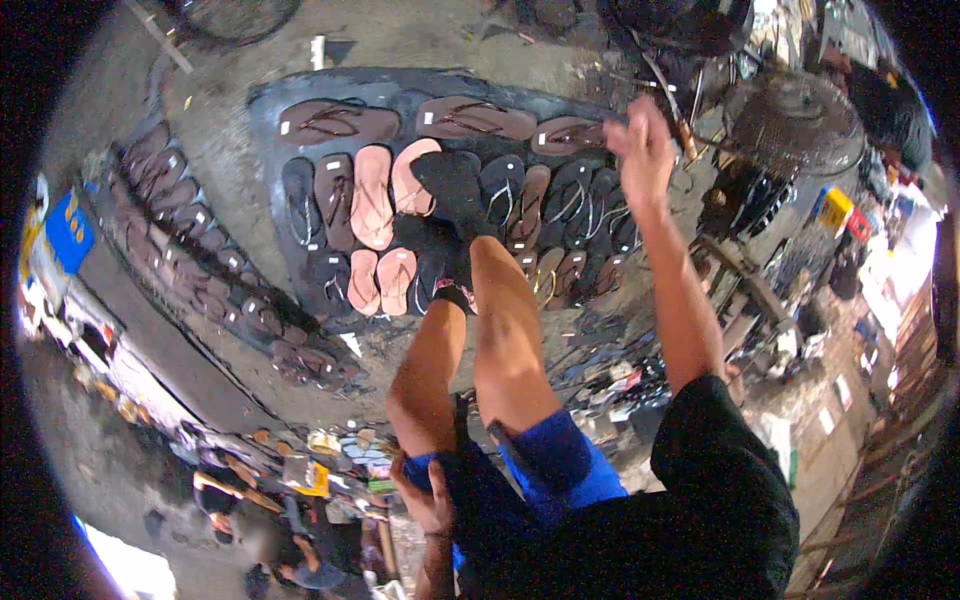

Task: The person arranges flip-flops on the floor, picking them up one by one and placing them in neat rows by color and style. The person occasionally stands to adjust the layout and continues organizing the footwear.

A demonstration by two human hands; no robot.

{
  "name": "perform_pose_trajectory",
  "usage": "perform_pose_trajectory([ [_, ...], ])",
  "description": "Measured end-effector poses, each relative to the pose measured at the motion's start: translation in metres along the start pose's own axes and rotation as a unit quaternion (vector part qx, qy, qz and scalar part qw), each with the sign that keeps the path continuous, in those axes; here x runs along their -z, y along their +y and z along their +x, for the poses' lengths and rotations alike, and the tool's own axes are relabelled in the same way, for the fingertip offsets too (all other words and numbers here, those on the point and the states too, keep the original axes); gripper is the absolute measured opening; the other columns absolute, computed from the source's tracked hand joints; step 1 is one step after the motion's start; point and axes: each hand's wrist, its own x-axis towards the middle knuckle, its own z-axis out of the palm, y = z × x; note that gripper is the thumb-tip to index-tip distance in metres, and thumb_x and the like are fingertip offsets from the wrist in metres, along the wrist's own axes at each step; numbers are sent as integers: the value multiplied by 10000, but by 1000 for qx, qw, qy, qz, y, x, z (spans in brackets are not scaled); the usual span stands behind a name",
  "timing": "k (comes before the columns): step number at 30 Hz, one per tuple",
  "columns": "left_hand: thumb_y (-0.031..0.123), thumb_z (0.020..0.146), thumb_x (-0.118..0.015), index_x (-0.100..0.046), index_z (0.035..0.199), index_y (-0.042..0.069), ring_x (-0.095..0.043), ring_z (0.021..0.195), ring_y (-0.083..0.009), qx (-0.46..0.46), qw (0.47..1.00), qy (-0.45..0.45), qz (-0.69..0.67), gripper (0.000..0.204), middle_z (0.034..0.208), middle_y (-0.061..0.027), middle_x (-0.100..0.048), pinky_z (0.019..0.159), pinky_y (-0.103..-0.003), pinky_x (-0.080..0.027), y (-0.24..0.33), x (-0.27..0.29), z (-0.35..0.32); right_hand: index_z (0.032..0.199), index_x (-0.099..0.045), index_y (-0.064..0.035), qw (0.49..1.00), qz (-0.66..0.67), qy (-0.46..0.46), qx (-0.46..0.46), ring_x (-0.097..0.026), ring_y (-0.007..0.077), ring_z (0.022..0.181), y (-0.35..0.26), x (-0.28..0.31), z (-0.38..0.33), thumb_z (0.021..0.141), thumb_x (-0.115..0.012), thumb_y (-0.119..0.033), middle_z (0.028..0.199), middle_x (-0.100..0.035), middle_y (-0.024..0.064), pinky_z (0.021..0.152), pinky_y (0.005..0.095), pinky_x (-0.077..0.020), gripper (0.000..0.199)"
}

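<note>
Right hand (643,148) hangs open, empty, at 1 o'clock over the flip-flops (372,196), already lined up; left hand (428,500) grips blue shorts (560,462).

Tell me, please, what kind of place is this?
Probably a small flip-flop workshop or street stall. Many flip-flops lie in rows on a dark mat on the ground, more line the ledge at left, and a round fan stands amid clutter at right.
</note>
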Motion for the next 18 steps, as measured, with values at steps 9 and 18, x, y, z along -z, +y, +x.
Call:
perform_pose_trajectory([
  [9,413,913,-652,-477,1336,-2,-509,1226,-360,43,989,39,-139,618,1329,-204,-524,1057,-418,-381,-12,-68,-61,1281,-544,-21,959,-171,-117,-194,-666,169,777,0,141,-198,1016,-528,-399,1061,-572,66,601,302,-538,461],
  [18,341,914,-668,-485,1329,-11,-527,1195,-372,16,965,69,-254,574,1276,-224,-555,1035,-419,-397,0,-156,-124,1187,-608,17,911,-292,-256,-139,-647,246,992,-62,214,-180,1016,-483,-449,1104,-648,145,752,360,-542,511],
])
